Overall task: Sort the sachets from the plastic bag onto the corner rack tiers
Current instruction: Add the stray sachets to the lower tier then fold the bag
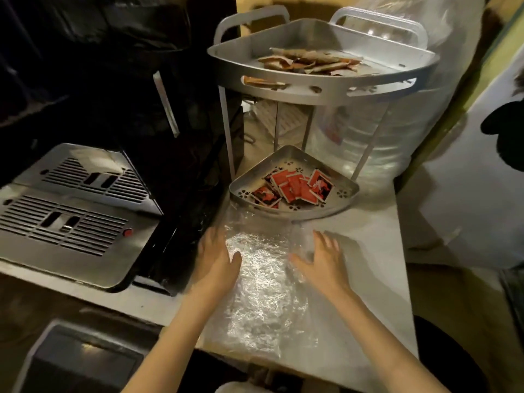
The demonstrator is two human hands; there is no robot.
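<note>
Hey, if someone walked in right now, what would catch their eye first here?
Probably the red sachets heaped in the corner rack's lower tier, the one bright colour here. Next, both hands, left hand and right hand, spread open on the crinkled clear plastic bag on the counter. Brownish sachets lie on the upper tier.

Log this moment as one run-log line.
hands: left, right open on plastic bag | red sachets: lower tier | brown sachets: top tier
</note>
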